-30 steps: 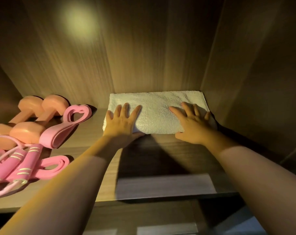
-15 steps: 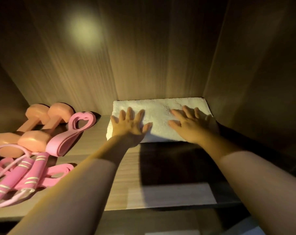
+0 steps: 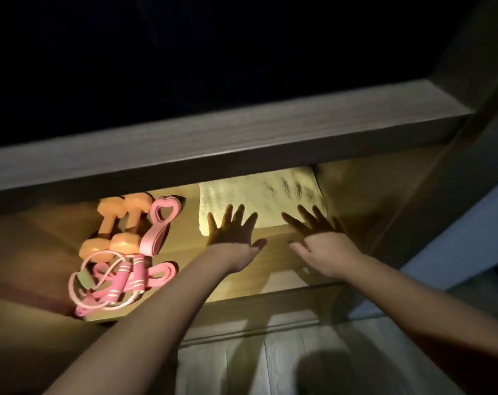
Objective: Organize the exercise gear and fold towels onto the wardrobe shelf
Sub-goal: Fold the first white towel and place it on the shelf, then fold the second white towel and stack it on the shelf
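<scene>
Well, you had the folded towel (image 3: pixel 270 192) lying at the back right of the shelf (image 3: pixel 190 238), close against the side wall, and the step in hand looked to be seating it there squarely. To do that well you needed even pressure from both palms, so the towel slid straight back without one corner swinging round or the top fold rucking up. Your left hand (image 3: pixel 233 232) lay spread at its front left edge and your right hand (image 3: pixel 319 238) at its front right, both flat, gripping nothing. The fingers (image 3: pixel 228 215) were straight and splayed wide, reaching over the near edge of the cloth. Whether they pressed down or only hovered, the dim light did not let me tell. The dumbbells (image 3: pixel 119 223), the pink band (image 3: pixel 159 223) and the skipping rope (image 3: pixel 113 283) sat grouped on the left, apart from the towel.
</scene>
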Demonstrator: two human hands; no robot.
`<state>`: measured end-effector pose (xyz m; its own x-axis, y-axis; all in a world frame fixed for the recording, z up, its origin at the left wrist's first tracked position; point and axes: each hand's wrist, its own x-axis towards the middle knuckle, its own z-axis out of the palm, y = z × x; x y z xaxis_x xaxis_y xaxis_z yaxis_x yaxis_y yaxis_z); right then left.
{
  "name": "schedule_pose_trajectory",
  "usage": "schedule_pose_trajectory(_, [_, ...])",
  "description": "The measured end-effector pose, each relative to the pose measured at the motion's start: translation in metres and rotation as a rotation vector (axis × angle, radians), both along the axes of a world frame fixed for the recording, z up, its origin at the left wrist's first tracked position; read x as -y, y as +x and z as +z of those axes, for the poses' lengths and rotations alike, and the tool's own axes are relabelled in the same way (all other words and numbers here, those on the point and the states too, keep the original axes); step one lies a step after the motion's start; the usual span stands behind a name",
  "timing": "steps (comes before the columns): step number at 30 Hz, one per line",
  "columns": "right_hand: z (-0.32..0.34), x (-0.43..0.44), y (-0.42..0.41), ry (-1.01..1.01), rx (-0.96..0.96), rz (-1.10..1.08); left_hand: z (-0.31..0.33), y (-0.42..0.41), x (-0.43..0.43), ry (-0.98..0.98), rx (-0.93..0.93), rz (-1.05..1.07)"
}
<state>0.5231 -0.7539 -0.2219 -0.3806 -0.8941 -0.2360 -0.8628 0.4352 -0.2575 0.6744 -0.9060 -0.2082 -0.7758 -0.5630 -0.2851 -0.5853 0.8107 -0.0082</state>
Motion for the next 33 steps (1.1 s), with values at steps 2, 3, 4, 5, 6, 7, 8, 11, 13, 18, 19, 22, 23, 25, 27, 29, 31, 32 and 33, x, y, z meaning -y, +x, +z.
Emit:
schedule_pose_trajectory(2, [0.036,-0.047,0.017,-0.01,0.038,0.014,0.04,0.012,-0.034,0.062,0.007,-0.026])
schedule_pose_trajectory(3, [0.052,-0.07,0.024,-0.005,0.035,0.01,0.06,0.016,-0.051,0.07,-0.024,-0.047])
schedule_pose_trajectory(4, [0.066,-0.095,0.031,0.007,0.04,-0.011,0.08,0.02,-0.068,0.073,-0.049,-0.077])
schedule_pose_trajectory(5, [0.08,-0.118,0.036,0.017,0.055,-0.043,0.098,0.023,-0.085,0.078,-0.063,-0.112])
schedule_pose_trajectory(6, [0.092,-0.139,0.041,0.016,0.071,-0.082,0.113,0.026,-0.1,0.085,-0.069,-0.146])
schedule_pose_trajectory(7, [0.102,-0.158,0.045,0.003,0.078,-0.123,0.125,0.027,-0.114,0.095,-0.074,-0.177])
schedule_pose_trajectory(8, [0.111,-0.175,0.047,-0.011,0.081,-0.159,0.136,0.026,-0.127,0.112,-0.077,-0.203])
schedule_pose_trajectory(11, [0.13,-0.217,0.045,-0.031,0.084,-0.242,0.154,0.006,-0.16,0.165,-0.091,-0.24])
schedule_pose_trajectory(13, [0.135,-0.238,0.033,-0.018,0.08,-0.283,0.158,-0.014,-0.184,0.203,-0.103,-0.262])
schedule_pose_trajectory(18, [0.145,-0.294,-0.013,-0.009,0.052,-0.445,0.156,-0.076,-0.245,0.343,-0.088,-0.376])
schedule_pose_trajectory(19, [0.147,-0.307,-0.022,-0.015,0.059,-0.476,0.156,-0.089,-0.256,0.361,-0.088,-0.396])
schedule_pose_trajectory(22, [0.151,-0.342,-0.05,-0.018,0.045,-0.546,0.159,-0.127,-0.287,0.393,-0.095,-0.463])
schedule_pose_trajectory(23, [0.151,-0.352,-0.059,-0.019,0.037,-0.562,0.16,-0.14,-0.296,0.405,-0.089,-0.484])
schedule_pose_trajectory(25, [0.148,-0.372,-0.078,-0.023,0.044,-0.592,0.158,-0.164,-0.313,0.424,-0.072,-0.52])
schedule_pose_trajectory(27, [0.141,-0.391,-0.097,-0.008,0.064,-0.631,0.154,-0.189,-0.327,0.445,-0.06,-0.541])
schedule_pose_trajectory(29, [0.132,-0.411,-0.114,0.014,0.061,-0.695,0.148,-0.217,-0.341,0.48,-0.043,-0.568])
schedule_pose_trajectory(31, [0.123,-0.429,-0.132,0.023,0.008,-0.731,0.141,-0.249,-0.355,0.498,-0.015,-0.602])
schedule_pose_trajectory(32, [0.12,-0.437,-0.143,0.034,-0.012,-0.733,0.138,-0.266,-0.361,0.494,-0.002,-0.619])
schedule_pose_trajectory(33, [0.117,-0.443,-0.157,0.048,-0.012,-0.739,0.134,-0.285,-0.367,0.486,0.007,-0.634])
